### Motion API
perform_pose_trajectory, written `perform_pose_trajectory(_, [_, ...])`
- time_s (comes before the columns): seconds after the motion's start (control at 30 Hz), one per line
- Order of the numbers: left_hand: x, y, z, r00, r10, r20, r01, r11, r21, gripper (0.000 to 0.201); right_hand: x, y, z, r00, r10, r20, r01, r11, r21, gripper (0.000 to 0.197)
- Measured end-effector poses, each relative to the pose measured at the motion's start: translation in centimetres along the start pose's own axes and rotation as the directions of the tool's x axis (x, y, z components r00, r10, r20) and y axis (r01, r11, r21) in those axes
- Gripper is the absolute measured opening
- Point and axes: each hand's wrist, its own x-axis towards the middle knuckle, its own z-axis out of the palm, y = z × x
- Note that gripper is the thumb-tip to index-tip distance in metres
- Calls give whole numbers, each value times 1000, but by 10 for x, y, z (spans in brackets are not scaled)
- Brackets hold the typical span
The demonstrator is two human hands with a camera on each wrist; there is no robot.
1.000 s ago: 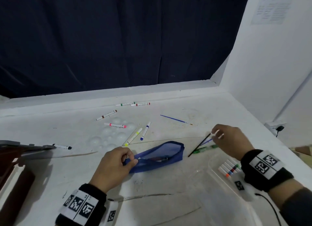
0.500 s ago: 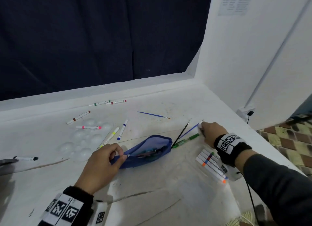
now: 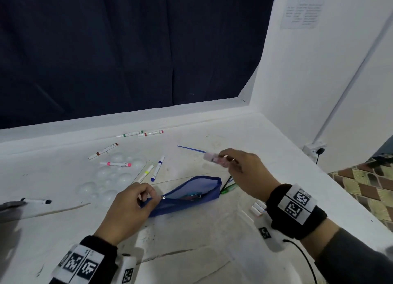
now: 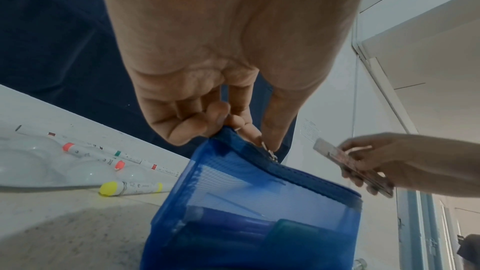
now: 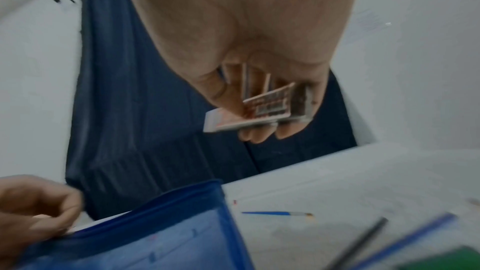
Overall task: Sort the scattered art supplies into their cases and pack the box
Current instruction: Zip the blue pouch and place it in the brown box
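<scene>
A blue mesh pouch lies open at the middle of the white table, with pens inside. My left hand pinches its zipper end and holds the mouth up; the left wrist view shows the fingers on the pouch rim. My right hand hovers above and behind the pouch's right end, gripping a small flat pink-and-white packet. The packet sits between thumb and fingers in the blurred right wrist view, and the packet also shows from the left wrist.
Several markers lie scattered behind the pouch, around a clear bubble palette. A blue brush lies farther back. A green pen and a dark brush lie by the pouch's right end. White markers sit in a clear tray under my right wrist.
My right hand has left the table's right side, taken up the small packet and carried it left above the pouch. The left hand keeps its pinch on the pouch.
</scene>
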Motion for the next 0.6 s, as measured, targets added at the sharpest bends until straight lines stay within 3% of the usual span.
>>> perform_pose_trajectory(0.07, [0,-1,0,1000,-21,9,21,999,-32,16,-2,-13,14,963,-198,185,216,973,-85,41])
perform_pose_trajectory(0.17, [0,-3,-2,998,-53,29,55,997,-60,14,-1,-24,37,891,-311,331,419,843,-336,53])
perform_pose_trajectory(0.27, [-1,-3,-3,997,-76,33,78,993,-85,13,-1,-34,59,845,-336,417,494,788,-366,53])
perform_pose_trajectory(0.37, [-1,-3,-3,996,-88,-1,88,990,-113,13,1,-36,76,825,-280,490,395,907,-147,56])
perform_pose_trajectory(0.43, [0,-3,-2,994,-103,-34,98,989,-110,14,2,-37,80,855,-296,426,322,947,11,47])
perform_pose_trajectory(0.5, [3,-3,-1,991,-119,-64,113,989,-99,15,6,-33,72,931,-306,197,295,952,87,29])
perform_pose_trajectory(0.6, [5,-4,0,986,-133,-97,122,986,-113,16,14,-17,45,983,-180,-37,182,983,33,20])
